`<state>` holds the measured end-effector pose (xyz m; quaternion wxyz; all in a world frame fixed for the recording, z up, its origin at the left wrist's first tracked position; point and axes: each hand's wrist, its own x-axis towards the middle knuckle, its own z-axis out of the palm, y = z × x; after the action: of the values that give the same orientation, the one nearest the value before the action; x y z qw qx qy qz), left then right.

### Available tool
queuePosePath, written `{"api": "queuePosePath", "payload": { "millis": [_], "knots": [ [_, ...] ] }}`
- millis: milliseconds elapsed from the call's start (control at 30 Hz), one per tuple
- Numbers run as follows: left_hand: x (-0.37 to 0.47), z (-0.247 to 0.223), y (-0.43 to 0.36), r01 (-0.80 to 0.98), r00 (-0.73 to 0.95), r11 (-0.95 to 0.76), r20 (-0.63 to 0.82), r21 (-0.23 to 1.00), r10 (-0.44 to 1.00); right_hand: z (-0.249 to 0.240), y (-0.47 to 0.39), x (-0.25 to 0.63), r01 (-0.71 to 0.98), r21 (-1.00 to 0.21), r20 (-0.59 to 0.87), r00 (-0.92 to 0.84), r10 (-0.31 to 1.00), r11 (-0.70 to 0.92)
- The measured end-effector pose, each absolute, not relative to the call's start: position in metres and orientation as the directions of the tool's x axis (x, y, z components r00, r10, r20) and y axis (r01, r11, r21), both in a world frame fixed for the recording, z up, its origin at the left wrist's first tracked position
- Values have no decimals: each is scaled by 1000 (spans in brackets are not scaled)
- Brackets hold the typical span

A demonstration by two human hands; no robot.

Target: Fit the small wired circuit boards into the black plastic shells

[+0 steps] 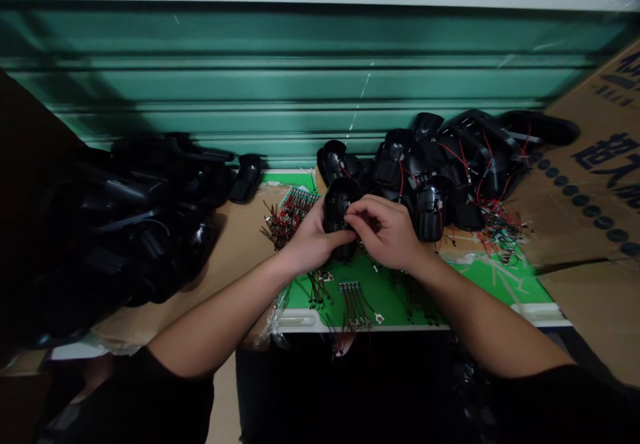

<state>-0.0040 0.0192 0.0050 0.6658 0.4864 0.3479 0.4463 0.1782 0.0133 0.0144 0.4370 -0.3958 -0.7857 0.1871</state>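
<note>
My left hand (pixel 313 239) is wrapped round the lower left side of a glossy black plastic housing (pixel 341 197), its thumb lying across the front. The housing stands roughly upright above the green board (pixel 390 297). At the housing's right edge, the fingertips of my right hand (pixel 387 231) are pinched together; whatever lies between them is too small to make out. Just left of my hands lies a heap of small parts with red and black wires (pixel 287 221). Below them, a row of wired pieces (pixel 353 297) rests on the board.
A large pile of black housings (pixel 150 224) fills the left side on cardboard (pixel 230 251). More housings with red wires (pixel 433 207) stand behind and right, beside tangled wired parts (pixel 503 231). A cardboard box (pixel 590 184) borders the right; green slatted shutter (pixel 225 77) rises behind.
</note>
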Motion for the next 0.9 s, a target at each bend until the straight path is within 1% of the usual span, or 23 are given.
{"api": "queuePosePath", "payload": {
  "millis": [133,267,433,600,767,900],
  "knots": [
    [-4,6,20,-267,361,144,-40,953,932,13,14,178,451,-616,576,-301,760,646],
    [-5,8,19,-270,364,146,-39,952,931,10,15,178,453,-618,574,-300,762,643],
    [-6,9,20,-284,372,124,-10,951,928,7,15,179,457,-584,597,-316,737,670],
    [-6,10,20,-296,380,116,6,948,925,7,14,178,438,-577,637,-288,715,690],
    [-6,11,19,-312,379,115,13,943,925,4,16,176,412,-524,705,-280,651,745],
    [-6,10,18,-324,377,110,21,940,926,2,17,175,403,-506,715,-299,632,763]
  ]
}}
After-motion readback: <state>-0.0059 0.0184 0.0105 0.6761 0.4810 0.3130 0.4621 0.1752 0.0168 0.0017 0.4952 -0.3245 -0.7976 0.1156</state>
